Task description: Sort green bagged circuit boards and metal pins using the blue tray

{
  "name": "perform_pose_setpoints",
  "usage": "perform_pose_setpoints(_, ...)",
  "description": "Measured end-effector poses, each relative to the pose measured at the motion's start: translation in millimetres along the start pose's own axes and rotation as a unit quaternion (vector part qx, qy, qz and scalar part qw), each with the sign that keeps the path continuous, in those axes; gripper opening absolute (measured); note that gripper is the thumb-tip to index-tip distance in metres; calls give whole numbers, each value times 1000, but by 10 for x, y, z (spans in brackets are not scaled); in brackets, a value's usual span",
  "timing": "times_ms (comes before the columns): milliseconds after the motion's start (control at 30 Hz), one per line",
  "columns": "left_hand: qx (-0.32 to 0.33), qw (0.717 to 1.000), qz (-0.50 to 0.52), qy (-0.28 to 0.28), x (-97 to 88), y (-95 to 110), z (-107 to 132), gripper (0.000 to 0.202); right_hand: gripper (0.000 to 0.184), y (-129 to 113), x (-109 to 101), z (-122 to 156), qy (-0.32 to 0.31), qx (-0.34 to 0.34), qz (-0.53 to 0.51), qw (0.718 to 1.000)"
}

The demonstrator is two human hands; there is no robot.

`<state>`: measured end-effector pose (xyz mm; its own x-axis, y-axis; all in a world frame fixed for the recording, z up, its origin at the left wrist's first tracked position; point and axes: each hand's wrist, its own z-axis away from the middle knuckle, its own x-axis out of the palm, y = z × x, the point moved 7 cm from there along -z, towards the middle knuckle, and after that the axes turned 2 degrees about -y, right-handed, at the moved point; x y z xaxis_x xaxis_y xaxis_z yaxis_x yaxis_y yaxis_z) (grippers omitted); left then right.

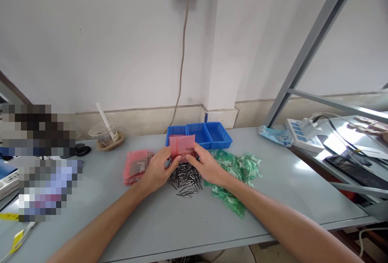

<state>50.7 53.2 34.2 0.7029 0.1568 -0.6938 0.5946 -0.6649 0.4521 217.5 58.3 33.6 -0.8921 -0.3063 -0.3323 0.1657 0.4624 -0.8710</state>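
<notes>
Between my two hands is a small pink plastic bag [182, 144], held up over the table. My left hand [158, 167] pinches its left side, and my right hand [208, 165] grips its right side. Small dark bits show through the film. Right below lies a heap of small metal pins [188, 180], partly hidden by my fingers. To the left is a stack of pink bags [136, 168] with greyish contents. Green plastic bags [235, 168] with small parts inside are spread beside my right wrist. Behind my hands stands a blue tray [218, 134] with three compartments.
A plastic cup [104, 133] with a straw sits in a brown holder at the back left. On the right are a light-blue packet [275, 135], a white power strip [303, 135] with cables, and a slanted metal frame [309, 49]. A pixelated area covers the far left.
</notes>
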Motion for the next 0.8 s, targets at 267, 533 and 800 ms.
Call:
perform_pose_setpoints(267,-10,994,96,-44,14,119,-20,18,4,-56,-3,11,-2,24,112,993)
perform_pose_setpoints(533,-25,996,67,-51,60,68,20,13,2,-56,6,28,-35,23,129,991)
perform_pose_setpoints(800,-72,986,140,-60,104,101,14,14,8,-140,-23,32,-80,85,69,991)
